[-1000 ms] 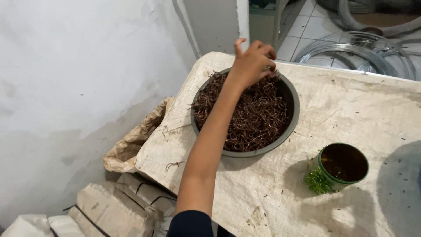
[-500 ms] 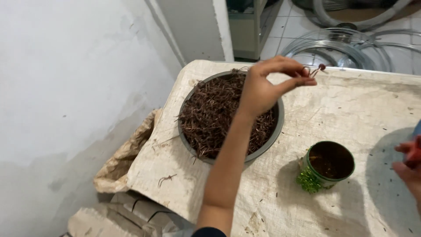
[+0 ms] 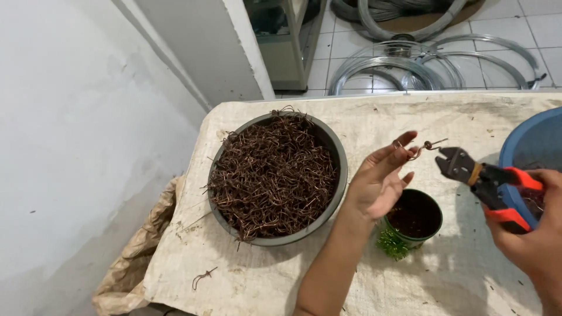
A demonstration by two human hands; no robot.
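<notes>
1. While the left forearm reaches up across the worktop (image 3: 281,275) beside the grey basin (image 3: 336,175) of brown wire pieces (image 3: 272,172), the left hand (image 3: 377,181) lifts palm-up, fingers spread, pinching a small bent wire (image 3: 424,146).
2. Cut off at the frame's edge, the right hand (image 3: 530,234) is clamped on orange-handled cutters (image 3: 483,178), their jaws just beside that wire.

The left hand (image 3: 377,181) is coming away from the bowl (image 3: 275,178), where it was digging a second ago, and is now holding a small hooked wire (image 3: 422,146) out over the can (image 3: 414,216), palm open. The right hand (image 3: 533,234), barely at the frame edge half a second ago, is moving in with red-handled cutters (image 3: 477,175), their jaws nearing the wire. A blue tub (image 3: 527,146) is coming into view.
</notes>
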